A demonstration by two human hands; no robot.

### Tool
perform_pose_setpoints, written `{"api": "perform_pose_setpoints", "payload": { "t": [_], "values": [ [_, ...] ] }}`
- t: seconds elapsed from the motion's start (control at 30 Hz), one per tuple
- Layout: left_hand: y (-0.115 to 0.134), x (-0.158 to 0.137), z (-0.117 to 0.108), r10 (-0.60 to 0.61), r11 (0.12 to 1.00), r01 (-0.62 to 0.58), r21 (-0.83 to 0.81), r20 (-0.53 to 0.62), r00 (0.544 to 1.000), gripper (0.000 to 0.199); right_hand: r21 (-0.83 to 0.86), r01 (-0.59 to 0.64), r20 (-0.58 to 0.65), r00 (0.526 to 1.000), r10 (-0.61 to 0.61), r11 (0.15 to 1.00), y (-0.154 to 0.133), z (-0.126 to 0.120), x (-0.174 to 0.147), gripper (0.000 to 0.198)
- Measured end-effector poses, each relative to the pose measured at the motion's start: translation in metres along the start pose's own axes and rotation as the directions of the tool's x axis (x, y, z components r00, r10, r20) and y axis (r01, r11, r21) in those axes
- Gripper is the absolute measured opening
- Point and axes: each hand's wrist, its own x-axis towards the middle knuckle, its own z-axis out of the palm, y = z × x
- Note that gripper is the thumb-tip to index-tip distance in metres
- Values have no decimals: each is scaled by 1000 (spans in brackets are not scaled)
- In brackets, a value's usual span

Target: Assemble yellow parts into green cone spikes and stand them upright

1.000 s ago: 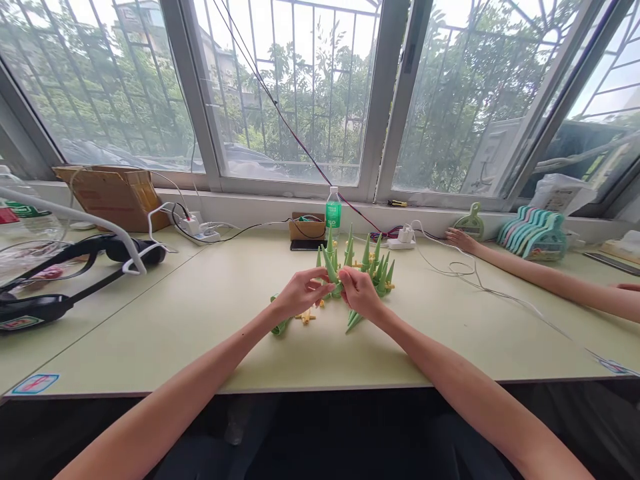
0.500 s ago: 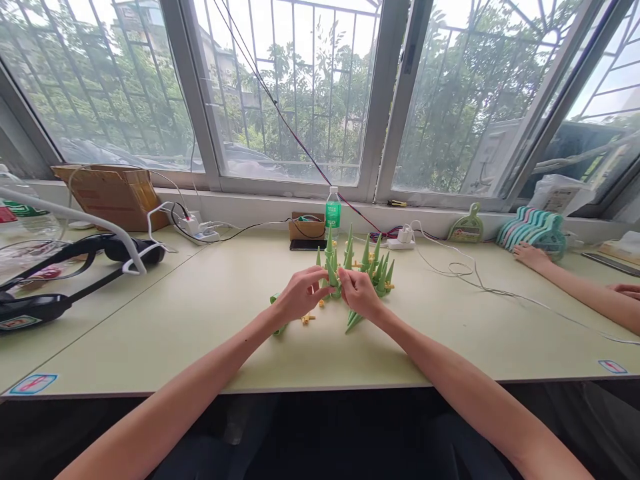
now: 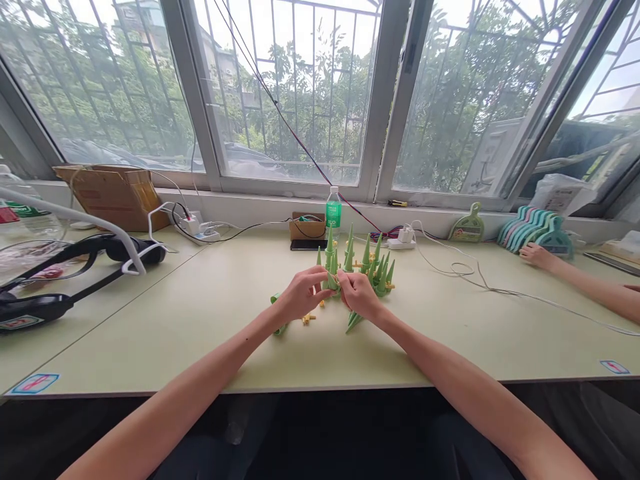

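Note:
My left hand (image 3: 303, 292) is closed, its thumb and fingers pinching a small green watering spike (image 3: 332, 281). My right hand (image 3: 359, 293) meets it from the other side, fingers pinched at the spike's end; the small part between them is mostly hidden. Behind my hands, several green watering spikes (image 3: 367, 253) with yellow valves stand point up in a cluster. More green spikes (image 3: 354, 323) lie on the table below my right hand. Loose yellow valves (image 3: 309, 320) rest between my forearms, and green pieces (image 3: 280, 328) lie partly hidden by my left wrist.
A green-labelled bottle (image 3: 333, 212), a small open carton (image 3: 307, 229) and a dark phone (image 3: 309, 245) stand behind the cluster. White cables (image 3: 475, 273) cross the right side. Another person's hand (image 3: 537, 255) touches teal dustpans (image 3: 537, 230). A black headset (image 3: 75, 273) lies left.
My hands stay together at the same spot, with only slight finger movement. At the right, the other person's hand and the teal dustpans have shifted a little to the right.

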Motion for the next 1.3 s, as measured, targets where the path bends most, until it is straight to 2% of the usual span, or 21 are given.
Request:
{"api": "perform_pose_setpoints", "payload": {
  "t": [0.23,0.6,0.77,0.9,1.3],
  "values": [
    [4,2,-1,-64,994,67,-84,41,997,29,7,-16,14,1000,16,1000,0,3,-1,59],
    [7,5,-3,-136,972,141,-189,39,990,27,128,-64,59,997,57,990,2,4,0,55],
    [10,4,-2,-191,917,209,-340,87,978,30,169,-73,73,995,62,983,6,4,1,51],
    [15,2,-5,-251,879,288,-379,146,957,33,196,-63,107,993,43,979,5,2,1,48],
    [11,3,-3,-240,787,301,-538,182,954,32,222,-56,132,991,27,973,6,2,0,48]
  ]
}}
